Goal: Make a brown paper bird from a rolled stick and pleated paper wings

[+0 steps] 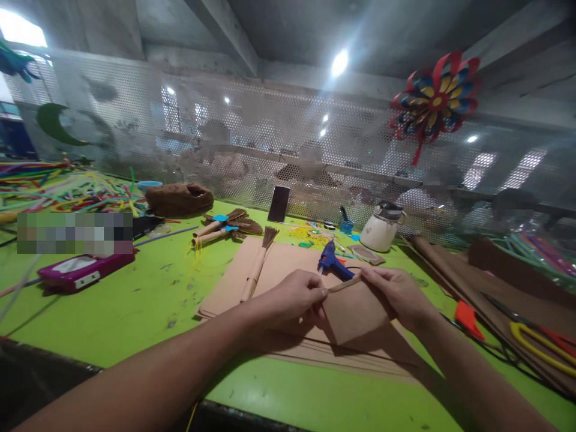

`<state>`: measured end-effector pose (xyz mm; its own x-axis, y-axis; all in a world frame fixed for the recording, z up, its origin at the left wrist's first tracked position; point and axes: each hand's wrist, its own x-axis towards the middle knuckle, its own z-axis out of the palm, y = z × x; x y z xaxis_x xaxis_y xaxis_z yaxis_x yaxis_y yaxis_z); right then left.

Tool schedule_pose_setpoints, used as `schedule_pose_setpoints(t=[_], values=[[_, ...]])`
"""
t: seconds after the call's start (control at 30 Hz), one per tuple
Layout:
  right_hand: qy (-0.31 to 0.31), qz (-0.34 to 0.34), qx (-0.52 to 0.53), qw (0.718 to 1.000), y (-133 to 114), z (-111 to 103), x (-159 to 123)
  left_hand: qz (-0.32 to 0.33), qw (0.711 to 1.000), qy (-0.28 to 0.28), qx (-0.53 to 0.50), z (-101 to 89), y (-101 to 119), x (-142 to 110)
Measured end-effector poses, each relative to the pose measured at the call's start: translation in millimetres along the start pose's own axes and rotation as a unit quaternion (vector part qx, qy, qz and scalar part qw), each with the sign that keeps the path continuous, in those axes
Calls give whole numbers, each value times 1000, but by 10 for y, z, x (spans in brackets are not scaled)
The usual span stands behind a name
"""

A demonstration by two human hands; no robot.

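Over a green table point(148, 327), two hands are pinching a folded brown sheet point(357, 318).

Above a stack of tan paper point(297, 261), the left hand point(297, 297) is curling nearly closed, gripping the left end of the sheet's folded edge between thumb and fingers; the right hand point(400, 294) is pinching the right end likewise, the sheet sloping down towards the wearer. Off to the right, yellow-handled scissors point(515, 331) are lying beside darker brown material point(454, 270). Just beyond the sheet, a blue glue gun point(332, 262) is resting; left of it, a paper roll point(256, 270) with a frayed end is lying on the stack. Farther back, a cream jug point(378, 231) and a dark-screened phone point(279, 204) are standing before a perforated panel point(270, 114), and a red-edged flower ornament point(436, 101) is hanging high on the right.
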<state>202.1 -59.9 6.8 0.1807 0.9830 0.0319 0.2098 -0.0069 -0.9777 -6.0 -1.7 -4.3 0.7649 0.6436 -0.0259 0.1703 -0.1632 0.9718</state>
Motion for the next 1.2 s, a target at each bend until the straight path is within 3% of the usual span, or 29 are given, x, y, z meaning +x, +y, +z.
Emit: schedule_pose_setpoints(t=[0.13, 0.23, 0.37, 0.53, 0.63, 0.83, 0.93, 1.2], values=[[4, -39, -29, 999, -11, 61, -14, 42, 995, 55, 74, 17, 38, 18], [5, -142, -86, 986, -44, 70, -24, 90, 985, 110, 101, 5, 92, 30], [5, -293, -175, 940, -95, 27, -57, 193, 947, 173, 190, -34, 130, 15], [25, -425, -289, 858, -142, 21, -104, 304, 871, 187, 338, -95, 133, -28], [12, -445, -324, 835, -152, 37, -119, 313, 849, 154, 397, -124, 165, -55], [-50, -422, -377, 823, -86, 89, -128, 290, 853, 69, 429, -122, 207, -64], [-54, -426, -374, 822, -35, 140, -125, 271, 854, 59, 440, -123, 196, -54], [-36, -459, -411, 787, -8, 216, -130, 267, 854, 54, 443, -166, 183, -53]])
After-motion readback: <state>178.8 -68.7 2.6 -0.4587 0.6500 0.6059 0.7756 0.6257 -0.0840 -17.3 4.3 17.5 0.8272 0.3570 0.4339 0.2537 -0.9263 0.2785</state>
